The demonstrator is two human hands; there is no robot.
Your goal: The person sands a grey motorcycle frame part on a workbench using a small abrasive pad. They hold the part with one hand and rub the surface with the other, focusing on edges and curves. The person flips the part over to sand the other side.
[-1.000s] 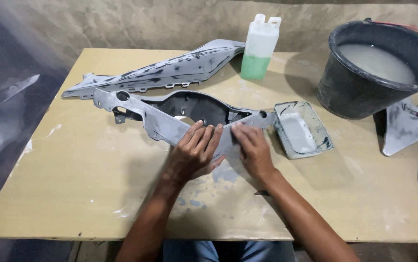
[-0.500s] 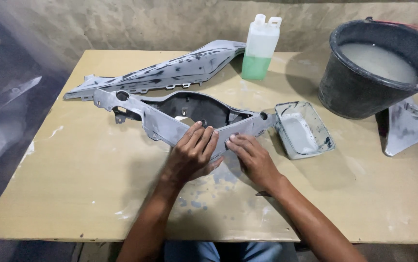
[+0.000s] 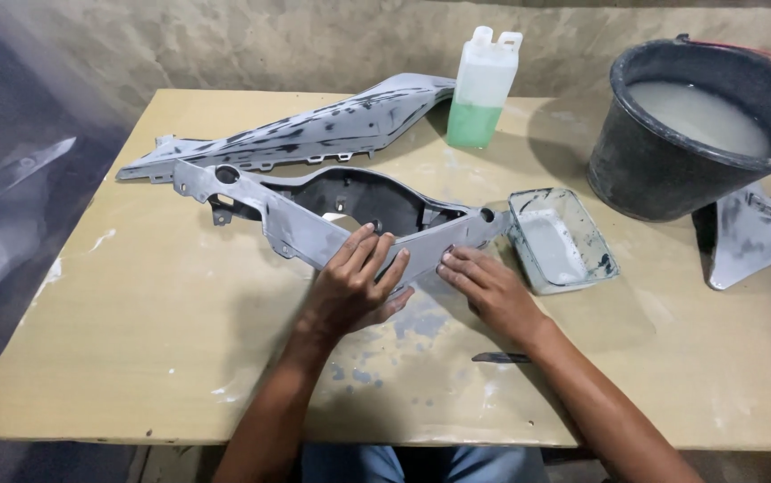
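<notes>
Partly under left hand (image 3: 350, 291), grey panel (image 3: 305, 228); contact unclear.

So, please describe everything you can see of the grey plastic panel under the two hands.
The grey plastic panel is a long, curved fairing-like part, matt and primer-coloured, with a round hole near its left end, small tabs and a dark hollow inner side. It lies flat on the yellowish table, running from upper left to the small rectangular tray. The left hand lies spread on it; the right hand presses its fingers on the lower edge.
</notes>
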